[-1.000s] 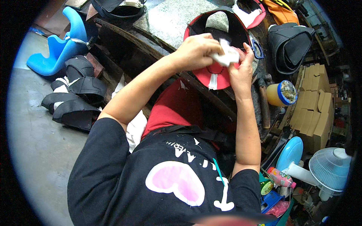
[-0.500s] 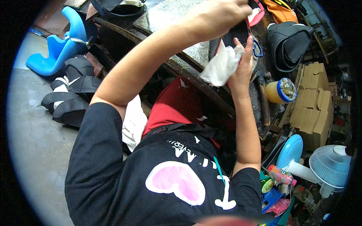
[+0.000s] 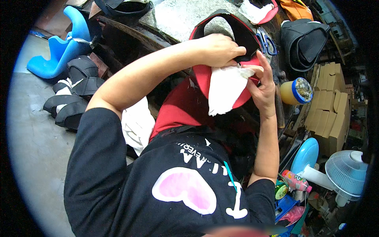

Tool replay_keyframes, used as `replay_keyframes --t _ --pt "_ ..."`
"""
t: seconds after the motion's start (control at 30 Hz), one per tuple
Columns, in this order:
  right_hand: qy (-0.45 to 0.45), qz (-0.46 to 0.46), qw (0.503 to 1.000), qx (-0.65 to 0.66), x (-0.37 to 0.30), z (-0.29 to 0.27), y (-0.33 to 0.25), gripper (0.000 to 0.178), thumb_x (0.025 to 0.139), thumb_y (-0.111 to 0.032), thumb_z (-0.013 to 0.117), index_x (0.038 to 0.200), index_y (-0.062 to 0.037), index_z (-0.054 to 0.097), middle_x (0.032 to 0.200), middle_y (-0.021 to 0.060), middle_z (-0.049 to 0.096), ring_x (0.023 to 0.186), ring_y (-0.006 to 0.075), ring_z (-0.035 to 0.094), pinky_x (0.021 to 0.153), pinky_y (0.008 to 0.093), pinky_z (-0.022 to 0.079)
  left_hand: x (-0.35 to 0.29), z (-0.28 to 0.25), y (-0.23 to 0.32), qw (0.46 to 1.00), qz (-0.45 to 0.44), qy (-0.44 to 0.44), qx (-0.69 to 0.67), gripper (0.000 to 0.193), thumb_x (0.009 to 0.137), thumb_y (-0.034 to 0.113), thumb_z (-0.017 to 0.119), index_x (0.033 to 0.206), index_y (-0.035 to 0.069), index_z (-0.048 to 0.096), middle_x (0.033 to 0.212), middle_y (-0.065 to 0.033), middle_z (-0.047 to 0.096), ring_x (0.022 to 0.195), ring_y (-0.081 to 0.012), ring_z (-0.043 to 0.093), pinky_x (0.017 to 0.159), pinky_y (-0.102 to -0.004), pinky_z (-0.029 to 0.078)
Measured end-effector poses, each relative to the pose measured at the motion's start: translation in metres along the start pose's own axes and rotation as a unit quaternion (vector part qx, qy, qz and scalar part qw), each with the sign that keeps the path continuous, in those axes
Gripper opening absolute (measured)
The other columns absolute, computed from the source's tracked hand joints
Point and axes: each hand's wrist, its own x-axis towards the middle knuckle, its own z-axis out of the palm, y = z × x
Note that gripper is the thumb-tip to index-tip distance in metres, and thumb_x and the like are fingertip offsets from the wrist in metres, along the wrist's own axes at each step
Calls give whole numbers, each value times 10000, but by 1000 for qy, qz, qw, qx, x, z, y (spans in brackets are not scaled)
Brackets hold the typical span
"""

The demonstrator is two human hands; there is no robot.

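A red and black sewn piece, like a shoe upper, is held above my lap at the bench edge, its black opening facing up. White lining cloth hangs down from its near side. My left hand reaches across from the left with fingers curled at the piece's inner edge; the fingertips are partly hidden. On the right side, my right hand grips the red edge and the white cloth between thumb and fingers, index finger stretched upward. Blue-handled scissors lie just beyond it.
Light stone slab covers part of the bench. A yellowish jar with blue rim, black pieces and cardboard boxes stand right. A fan is lower right. Black pieces and a blue foam-like form sit left.
The red and black piece has come down toward my lap and now shows its opening. My left hand has moved down and left to its edge; my right hand has lowered slightly.
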Motion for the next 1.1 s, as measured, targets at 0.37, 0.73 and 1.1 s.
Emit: replay_keyframes --t 0.37,0.73,1.1 --pt "-36 64 994 77 -47 -29 -10 658 801 66 557 1440 -39 440 921 103 722 1025 222 687 1036 393 457 -26 29 17 991 -64 94 -76 750 721 531 787 1260 47 594 1194 -181 603 1132 -372 585 990 -459 472" --pt "96 -104 834 -533 -1 19 -31 406 857 -127 704 1249 -196 623 843 0 696 625 230 637 619 359 535 -33 30 32 990 -62 129 -20 954 601 610 832 1274 -11 564 1229 -202 556 1186 -392 515 1027 -467 433" --pt "47 -104 827 -550 12 17 -32 382 756 -48 689 1092 -144 535 866 36 664 755 268 681 667 398 515 -30 35 31 988 -95 121 -30 822 682 545 811 1281 25 594 1252 -190 566 1217 -373 514 1043 -468 441"
